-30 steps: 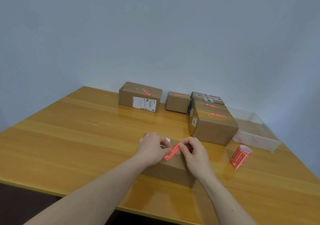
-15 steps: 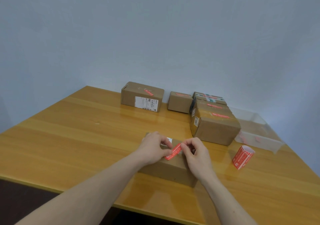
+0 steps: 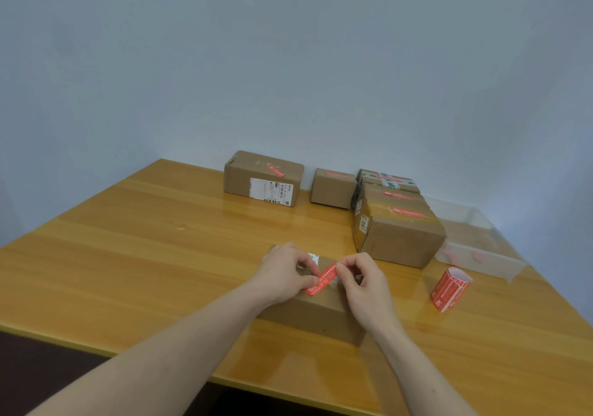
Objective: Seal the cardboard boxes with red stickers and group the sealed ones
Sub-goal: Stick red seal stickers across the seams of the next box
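In the lower middle of the frame, a cardboard box (image 3: 316, 314) lies on the wooden surface (image 3: 134, 255). Both hands rest on its top. The left hand (image 3: 284, 274) pinches the lower left end of a red sticker (image 3: 322, 279), and the right hand (image 3: 365, 282) pinches the upper right end — each grip is narrow, closed on the sticker, which lies diagonally on the box top. To the right stands a roll of red stickers (image 3: 449, 289). In the upper middle and right, four sealed boxes (image 3: 398, 229) with red stickers sit near each other, beside a clear plastic tray (image 3: 481, 255).
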